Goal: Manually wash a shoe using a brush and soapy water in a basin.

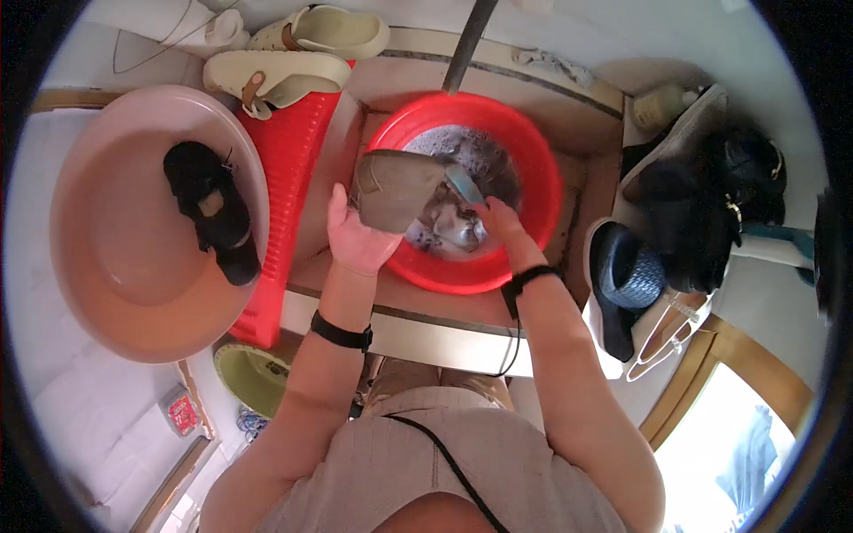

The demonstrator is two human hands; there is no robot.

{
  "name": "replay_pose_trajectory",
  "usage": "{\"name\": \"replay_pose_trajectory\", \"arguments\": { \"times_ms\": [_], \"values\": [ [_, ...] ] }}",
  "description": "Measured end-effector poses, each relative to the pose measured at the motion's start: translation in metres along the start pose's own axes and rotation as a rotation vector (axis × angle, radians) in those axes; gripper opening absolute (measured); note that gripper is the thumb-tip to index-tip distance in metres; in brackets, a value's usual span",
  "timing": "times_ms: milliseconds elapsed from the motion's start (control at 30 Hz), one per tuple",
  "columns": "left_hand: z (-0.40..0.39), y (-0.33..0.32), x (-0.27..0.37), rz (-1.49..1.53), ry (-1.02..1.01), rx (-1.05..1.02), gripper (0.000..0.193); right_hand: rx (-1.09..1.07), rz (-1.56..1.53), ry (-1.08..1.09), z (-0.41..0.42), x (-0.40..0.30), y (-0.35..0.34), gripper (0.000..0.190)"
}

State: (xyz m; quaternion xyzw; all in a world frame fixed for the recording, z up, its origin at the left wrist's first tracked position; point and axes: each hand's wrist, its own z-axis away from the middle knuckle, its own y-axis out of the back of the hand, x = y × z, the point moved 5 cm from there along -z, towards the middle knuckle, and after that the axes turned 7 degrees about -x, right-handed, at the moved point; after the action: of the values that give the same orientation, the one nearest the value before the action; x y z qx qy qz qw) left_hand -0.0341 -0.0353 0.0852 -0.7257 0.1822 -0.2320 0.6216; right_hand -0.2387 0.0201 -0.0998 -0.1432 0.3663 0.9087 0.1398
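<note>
A grey-brown shoe (398,190) rests on the open palm and fingers of my left hand (362,238), above the left side of a red plastic basin (545,180). My right hand (501,223) grips a light-blue brush (464,185); its far end meets the right end of the shoe. Its bristles are hidden. Foamy, dark water (496,156) fills the basin's bottom, and a partly submerged item (456,228), too unclear to name, lies in it. The basin stands in a tiled sink (573,126).
Left, a pink basin (86,293) holds black shoes (210,200), beside a red washboard (286,200). Cream clogs (280,76) sit at the washboard's far end. Several shoes (626,266) crowd the right ledge near a bottle (656,108). A dark pipe (468,46) reaches over the red basin.
</note>
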Motion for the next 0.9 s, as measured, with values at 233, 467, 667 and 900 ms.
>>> {"name": "replay_pose_trajectory", "arguments": {
  "times_ms": [233, 467, 667, 900],
  "values": [
    [-0.012, -0.013, -0.010, 0.075, 0.055, 0.137, 0.066, 0.542, -0.672, 0.159, 0.139, -0.050, 0.120, 0.033],
    [-0.026, -0.023, -0.030, 0.022, 0.146, -0.009, 0.069, 0.682, -0.514, 0.221, 0.172, -0.103, 0.173, 0.033],
    [-0.025, -0.010, -0.016, -0.128, 0.180, 0.007, 0.066, 0.648, -0.274, 0.130, 0.178, -0.118, 0.181, 0.039],
    [-0.037, -0.016, -0.021, -0.156, 0.096, 0.225, 0.066, 0.631, -0.168, -0.007, 0.157, -0.120, 0.178, 0.041]
  ]
}}
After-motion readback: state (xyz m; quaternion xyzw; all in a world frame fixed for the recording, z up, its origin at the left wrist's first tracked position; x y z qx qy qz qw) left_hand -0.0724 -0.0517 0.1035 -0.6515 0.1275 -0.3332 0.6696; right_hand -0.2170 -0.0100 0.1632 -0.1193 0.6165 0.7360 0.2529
